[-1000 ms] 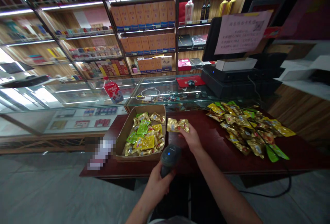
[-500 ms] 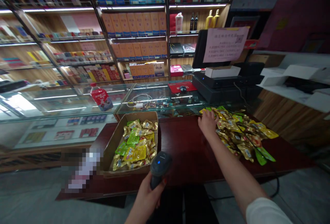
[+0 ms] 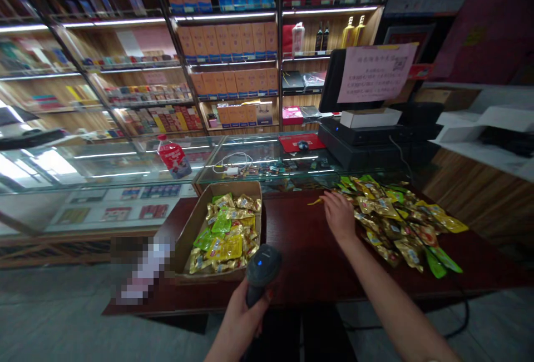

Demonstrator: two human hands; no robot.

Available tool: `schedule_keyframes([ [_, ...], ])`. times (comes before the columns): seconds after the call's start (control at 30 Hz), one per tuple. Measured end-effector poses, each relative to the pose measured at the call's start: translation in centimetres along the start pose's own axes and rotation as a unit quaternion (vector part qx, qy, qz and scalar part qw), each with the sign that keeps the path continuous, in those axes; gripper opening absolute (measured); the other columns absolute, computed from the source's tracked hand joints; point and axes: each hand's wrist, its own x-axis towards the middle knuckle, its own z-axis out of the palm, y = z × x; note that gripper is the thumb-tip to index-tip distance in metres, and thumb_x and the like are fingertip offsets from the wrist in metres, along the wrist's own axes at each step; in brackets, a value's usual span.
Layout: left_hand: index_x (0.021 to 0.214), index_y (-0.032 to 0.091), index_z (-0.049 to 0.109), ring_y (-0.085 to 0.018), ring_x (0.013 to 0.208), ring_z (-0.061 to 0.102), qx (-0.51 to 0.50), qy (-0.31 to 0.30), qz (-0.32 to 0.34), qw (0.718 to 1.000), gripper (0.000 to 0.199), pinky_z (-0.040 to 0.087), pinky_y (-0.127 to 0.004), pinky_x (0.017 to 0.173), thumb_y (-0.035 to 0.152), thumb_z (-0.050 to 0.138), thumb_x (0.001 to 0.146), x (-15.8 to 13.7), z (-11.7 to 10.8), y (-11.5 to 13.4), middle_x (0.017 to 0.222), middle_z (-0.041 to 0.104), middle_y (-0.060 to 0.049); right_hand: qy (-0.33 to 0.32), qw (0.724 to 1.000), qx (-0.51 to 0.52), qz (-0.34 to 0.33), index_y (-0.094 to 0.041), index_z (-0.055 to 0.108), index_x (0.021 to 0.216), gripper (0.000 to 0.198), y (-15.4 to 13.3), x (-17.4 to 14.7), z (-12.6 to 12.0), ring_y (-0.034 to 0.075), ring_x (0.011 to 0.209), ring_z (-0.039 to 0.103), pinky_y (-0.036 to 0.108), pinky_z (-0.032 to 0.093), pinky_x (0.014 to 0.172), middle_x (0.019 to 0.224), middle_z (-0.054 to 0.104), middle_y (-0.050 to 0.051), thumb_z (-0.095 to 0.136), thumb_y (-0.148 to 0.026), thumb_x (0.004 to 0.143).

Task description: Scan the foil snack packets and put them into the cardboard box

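Note:
My left hand (image 3: 246, 315) is wrapped round the handle of a dark barcode scanner (image 3: 263, 266), whose small blue light is lit. At the left edge of the snack pile, my right hand (image 3: 340, 217) has its fingers closed on a yellow snack packet (image 3: 314, 202); only a thin edge of it shows, the rest is hidden. Gold, green and yellow snack packets (image 3: 386, 206) lie heaped on the dark red table just right of that hand. Left of the scanner stands an open cardboard box (image 3: 187, 228) holding more such packets (image 3: 225, 248).
Behind the table (image 3: 298, 256) runs a glass counter (image 3: 200, 162) with a red-labelled bottle (image 3: 173, 156), a white cable (image 3: 233, 162) and a mouse on a red mat (image 3: 287, 142). A monitor (image 3: 334, 81) stands at the back right. A dark cable crosses the snack pile.
My right hand has drawn slightly away from the pile, and a yellow packet edge now sticks out left of its fingers. The whole view has shifted a little; my left hand still holds the scanner.

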Motion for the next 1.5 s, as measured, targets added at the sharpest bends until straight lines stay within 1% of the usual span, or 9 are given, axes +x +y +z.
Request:
schedule_keyframes([
  [0.13,0.087,0.018,0.061,-0.008,0.032,0.039,-0.003,-0.004,-0.001,1.000,0.044,0.029,-0.018,0.034,0.055,0.078,0.070,-0.2,0.1,-0.2,0.042,0.044,0.011,-0.077,0.992,0.078,-0.068,-0.031,0.074,0.117,0.036,-5.1,-7.0,0.4,0.027,0.134,0.051,0.044,0.041,0.106,0.140,0.065,0.003,0.047,-0.019,0.098],
  [0.3,0.090,0.018,0.060,-0.008,0.032,0.041,-0.016,-0.013,-0.014,1.000,0.043,0.032,-0.018,0.035,0.052,0.079,0.070,-0.8,0.2,-0.1,0.042,0.045,0.011,-0.083,0.989,0.123,-0.007,-0.028,0.077,0.104,0.031,-6.9,-10.9,1.2,0.028,0.135,0.051,0.046,0.042,0.108,0.142,0.062,0.006,0.052,-0.018,0.089],
  [0.37,0.091,0.018,0.060,-0.009,0.031,0.040,-0.016,-0.013,-0.019,1.000,0.045,0.030,-0.018,0.034,0.053,0.079,0.070,-0.8,0.3,-0.2,0.041,0.044,0.011,-0.068,0.989,0.116,0.058,-0.024,0.073,0.117,0.033,-7.1,-11.0,1.7,0.031,0.135,0.051,0.050,0.040,0.110,0.145,0.060,0.012,0.053,-0.026,0.090],
  [0.47,0.091,0.018,0.059,-0.008,0.031,0.039,-0.007,-0.019,-0.018,1.000,0.044,0.029,-0.018,0.033,0.052,0.077,0.071,-0.8,0.7,-0.3,0.040,0.044,0.012,-0.057,0.985,0.052,0.154,-0.013,0.059,0.138,0.059,-7.8,-10.9,2.6,0.043,0.141,0.044,0.064,0.030,0.114,0.148,0.052,0.026,0.060,-0.047,0.090],
  [0.6,0.090,0.018,0.058,-0.008,0.033,0.040,-0.002,-0.036,-0.009,0.999,0.040,0.031,-0.018,0.035,0.049,0.076,0.072,-0.8,1.1,0.1,0.042,0.045,0.011,-0.088,0.985,0.021,0.145,-0.014,0.059,0.132,0.057,-8.3,-10.9,3.3,0.046,0.145,0.036,0.074,0.016,0.113,0.151,0.049,0.028,0.061,-0.052,0.089],
  [0.73,0.091,0.018,0.057,-0.008,0.032,0.039,-0.022,-0.030,-0.008,0.999,0.043,0.030,-0.018,0.034,0.051,0.077,0.071,-0.7,1.4,0.5,0.040,0.046,0.011,-0.093,0.984,0.098,0.113,-0.019,0.059,0.126,0.041,-7.9,-11.0,2.8,0.034,0.126,0.060,0.059,0.031,0.113,0.133,0.067,0.019,0.058,-0.041,0.091],
  [0.87,0.094,0.018,0.057,-0.008,0.032,0.039,-0.094,-0.038,-0.027,0.994,0.047,0.031,-0.018,0.033,0.056,0.074,0.074,-0.6,1.6,1.0,0.043,0.049,0.009,-0.114,0.964,0.189,0.147,-0.019,0.055,0.129,0.043,-7.5,-11.3,2.2,0.027,0.096,0.072,0.038,0.052,0.087,0.107,0.075,0.013,0.056,-0.041,0.092],
  [1.23,0.089,0.019,0.057,-0.007,0.034,0.041,-0.144,-0.064,-0.024,0.987,0.037,0.035,-0.017,0.033,0.048,0.075,0.074,-0.9,1.7,1.6,0.050,0.051,0.008,-0.103,0.937,0.282,0.179,-0.024,0.059,0.123,0.042,-7.1,-11.7,2.3,0.026,0.086,0.075,0.033,0.057,0.072,0.099,0.077,0.008,0.060,-0.044,0.086],
  [1.5,0.089,0.019,0.057,-0.008,0.035,0.043,-0.142,-0.049,-0.027,0.988,0.037,0.037,-0.017,0.034,0.048,0.075,0.074,-1.1,1.7,1.7,0.052,0.053,0.008,-0.105,0.924,0.323,0.175,-0.025,0.059,0.121,0.042,-7.3,-11.5,1.8,0.026,0.089,0.075,0.035,0.058,0.076,0.101,0.077,0.008,0.065,-0.041,0.083],
])
